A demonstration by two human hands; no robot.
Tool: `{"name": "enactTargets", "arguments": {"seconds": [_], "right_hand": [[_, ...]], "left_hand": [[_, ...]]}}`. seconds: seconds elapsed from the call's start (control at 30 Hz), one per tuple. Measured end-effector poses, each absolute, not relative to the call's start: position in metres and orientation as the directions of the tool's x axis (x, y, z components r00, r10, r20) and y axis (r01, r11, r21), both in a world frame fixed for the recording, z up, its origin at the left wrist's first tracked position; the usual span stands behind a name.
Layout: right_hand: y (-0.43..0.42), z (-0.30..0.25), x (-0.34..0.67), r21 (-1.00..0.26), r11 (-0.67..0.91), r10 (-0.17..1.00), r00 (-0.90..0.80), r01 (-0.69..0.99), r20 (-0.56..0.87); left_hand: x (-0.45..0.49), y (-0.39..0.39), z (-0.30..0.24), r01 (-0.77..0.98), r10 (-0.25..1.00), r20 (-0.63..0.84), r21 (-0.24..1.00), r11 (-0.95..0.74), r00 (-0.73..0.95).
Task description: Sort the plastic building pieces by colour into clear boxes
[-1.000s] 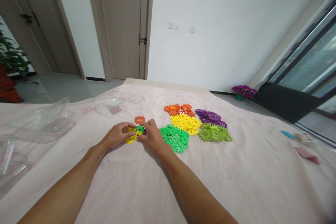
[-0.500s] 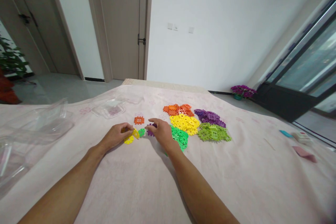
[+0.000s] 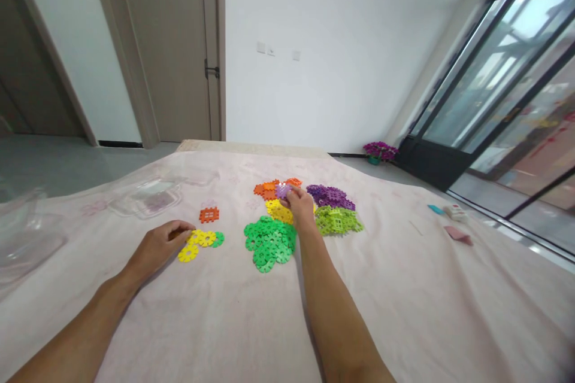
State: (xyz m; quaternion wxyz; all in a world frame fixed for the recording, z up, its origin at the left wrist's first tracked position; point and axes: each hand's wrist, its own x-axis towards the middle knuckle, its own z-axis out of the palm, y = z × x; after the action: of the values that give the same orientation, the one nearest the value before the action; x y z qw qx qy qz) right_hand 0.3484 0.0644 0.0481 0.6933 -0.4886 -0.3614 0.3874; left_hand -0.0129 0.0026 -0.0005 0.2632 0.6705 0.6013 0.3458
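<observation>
My left hand (image 3: 162, 244) rests on the cloth at the left, its thumb and forefinger closed at the edge of a yellow notched disc (image 3: 196, 236). Beside that disc lie another yellow disc (image 3: 207, 239), a lower yellow disc (image 3: 188, 253) and a green disc (image 3: 218, 239). My right hand (image 3: 300, 206) reaches over the piles, pinching a pale purple notched piece (image 3: 283, 190). Under it are an orange pile (image 3: 266, 190) and a yellow pile (image 3: 278, 211), partly hidden by the hand. Nearer me spreads a green pile (image 3: 269, 242).
A lone orange square piece (image 3: 209, 215) lies beyond the yellow discs. To the right sit a dark purple pile (image 3: 331, 196) and a lime green pile (image 3: 338, 221). Clear plastic trays (image 3: 146, 194) stand at the left. A pink cloth (image 3: 458, 234) and a small white box (image 3: 455, 212) are far right.
My right hand has gone from beside the small discs to above the orange pile, with the purple piece. The yellow disc in my left hand now lies lower and flatter. The view has turned right.
</observation>
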Motion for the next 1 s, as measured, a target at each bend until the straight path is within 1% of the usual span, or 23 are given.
{"name": "enactTargets", "arguments": {"seconds": [0.07,0.1,0.17,0.23,0.33,0.43,0.47,0.53,0.6,0.63,0.7,0.73,0.8,0.9,0.93,1.0], "right_hand": [[0.066,0.054,0.375,-0.900,0.331,0.799,0.592,-0.284,0.107],[0.065,0.056,0.387,-0.879,0.368,0.761,0.641,-0.303,0.098],[0.063,0.058,0.405,-0.869,0.391,0.727,0.681,-0.303,0.089],[0.062,0.056,0.409,-0.879,0.367,0.737,0.671,-0.303,0.077],[0.062,0.052,0.390,-0.889,0.320,0.781,0.622,-0.326,0.053],[0.061,0.051,0.350,-0.926,0.218,0.876,0.479,-0.308,0.047],[0.059,0.051,0.335,-0.946,0.186,0.909,0.413,-0.264,0.063],[0.051,0.049,0.305,-0.984,0.145,0.957,0.269,-0.107,0.112],[0.040,0.045,0.278,-0.976,0.177,0.974,0.118,0.130,0.192],[0.033,0.041,0.266,-0.940,0.224,0.970,0.034,0.257,0.240],[0.020,0.034,0.246,-0.808,0.347,0.937,-0.141,0.475,0.319],[0.014,0.030,0.239,-0.727,0.402,0.915,-0.224,0.557,0.335],[0.003,0.024,0.227,-0.566,0.477,0.879,-0.355,0.672,0.319],[-0.005,0.019,0.217,-0.380,0.515,0.856,-0.440,0.769,0.271],[-0.006,0.019,0.215,-0.344,0.518,0.854,-0.449,0.783,0.264],[-0.007,0.018,0.212,-0.322,0.510,0.858,-0.443,0.798,0.260]], "left_hand": [[-0.013,0.003,-0.002,0.627,0.988,0.147,0.766,-0.142,0.044],[-0.013,0.004,-0.003,0.629,0.988,0.147,0.764,-0.143,0.045],[-0.013,0.004,-0.004,0.635,0.988,0.145,0.759,-0.143,0.049],[-0.014,0.006,-0.005,0.647,0.989,0.141,0.749,-0.140,0.051],[-0.016,0.007,-0.007,0.663,0.989,0.138,0.736,-0.139,0.054],[-0.018,0.008,-0.008,0.674,0.989,0.138,0.726,-0.136,0.051],[-0.018,0.008,-0.008,0.679,0.989,0.143,0.721,-0.137,0.047],[-0.017,0.006,-0.005,0.687,0.986,0.160,0.713,-0.140,0.035],[-0.016,0.004,-0.002,0.685,0.983,0.185,0.713,-0.147,0.019],[-0.015,0.003,0.000,0.684,0.980,0.199,0.713,-0.156,0.015],[-0.014,0.002,0.003,0.691,0.976,0.218,0.706,-0.152,-0.007],[-0.014,0.002,0.004,0.698,0.974,0.227,0.702,-0.145,-0.026],[-0.014,0.002,0.004,0.708,0.968,0.242,0.695,-0.124,-0.068],[-0.015,0.004,0.001,0.712,0.964,0.252,0.692,-0.119,-0.084],[-0.015,0.004,0.000,0.714,0.965,0.252,0.689,-0.126,-0.073],[-0.015,0.005,-0.001,0.722,0.968,0.248,0.677,-0.142,-0.042]]}}
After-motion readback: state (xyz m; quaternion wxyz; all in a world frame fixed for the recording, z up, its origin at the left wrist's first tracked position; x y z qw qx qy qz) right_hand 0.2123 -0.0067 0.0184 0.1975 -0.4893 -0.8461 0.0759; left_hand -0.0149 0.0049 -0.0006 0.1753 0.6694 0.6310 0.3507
